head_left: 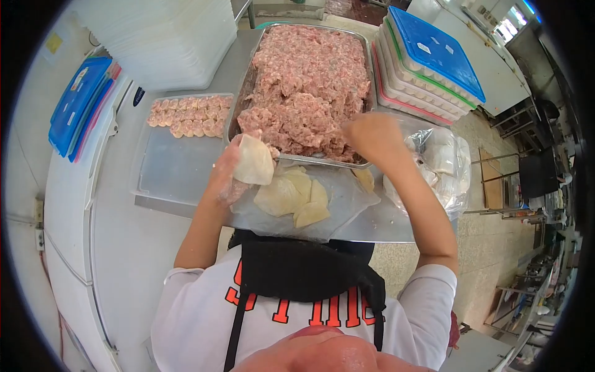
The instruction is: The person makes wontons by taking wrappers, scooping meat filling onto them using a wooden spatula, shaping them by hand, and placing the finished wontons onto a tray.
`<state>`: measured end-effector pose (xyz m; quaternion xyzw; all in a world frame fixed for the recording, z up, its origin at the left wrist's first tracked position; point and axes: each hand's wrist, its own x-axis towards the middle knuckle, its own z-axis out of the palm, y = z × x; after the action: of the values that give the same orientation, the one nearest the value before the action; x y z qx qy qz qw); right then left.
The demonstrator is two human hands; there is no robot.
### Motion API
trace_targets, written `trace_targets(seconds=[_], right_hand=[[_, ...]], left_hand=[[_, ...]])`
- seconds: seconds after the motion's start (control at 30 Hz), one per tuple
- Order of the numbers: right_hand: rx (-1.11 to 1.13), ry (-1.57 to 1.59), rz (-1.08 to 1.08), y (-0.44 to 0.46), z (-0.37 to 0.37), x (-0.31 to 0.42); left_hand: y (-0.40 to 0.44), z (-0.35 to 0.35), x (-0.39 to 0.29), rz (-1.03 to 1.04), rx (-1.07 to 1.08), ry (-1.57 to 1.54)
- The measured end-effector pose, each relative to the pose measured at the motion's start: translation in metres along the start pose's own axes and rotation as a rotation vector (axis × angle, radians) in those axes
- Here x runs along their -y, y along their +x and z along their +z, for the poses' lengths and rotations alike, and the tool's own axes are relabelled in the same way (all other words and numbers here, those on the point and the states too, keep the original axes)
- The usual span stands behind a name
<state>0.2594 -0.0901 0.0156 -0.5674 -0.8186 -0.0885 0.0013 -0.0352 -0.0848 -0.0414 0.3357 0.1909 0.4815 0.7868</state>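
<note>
Left hand [225, 175], holding a wrapper [255, 162], and right hand [375, 137] flank minced meat [307, 80].

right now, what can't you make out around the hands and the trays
Right hand: blurred in the head view, so whether its fingers hold anything is unclear.
Left hand: partly hidden in the head view by the dough sheet.
Metal tray: floor mostly hidden by ground meat, same view.
Tray stack: cut off by that view's top edge.

White short-sleeved shirt [189, 316], orange lettering [282, 313], black apron [297, 270].
</note>
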Motion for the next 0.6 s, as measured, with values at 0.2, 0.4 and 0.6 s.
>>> trace_targets(seconds=[0.2, 0.4, 0.6], right_hand=[[0.110, 0.293, 0.030, -0.008, 0.034, 0.021], [-0.072, 1.092, 0.257, -0.025, 0.038, 0.003], [-0.290, 1.092, 0.289, 0.013, 0.043, 0.024]], left_hand=[[0.006, -0.009, 0.000, 0.091, -0.140, 0.178], [0.045, -0.020, 0.004, 0.189, -0.203, -0.082], [0.092, 0.044, 0.011, 0.024, -0.075, -0.425]])
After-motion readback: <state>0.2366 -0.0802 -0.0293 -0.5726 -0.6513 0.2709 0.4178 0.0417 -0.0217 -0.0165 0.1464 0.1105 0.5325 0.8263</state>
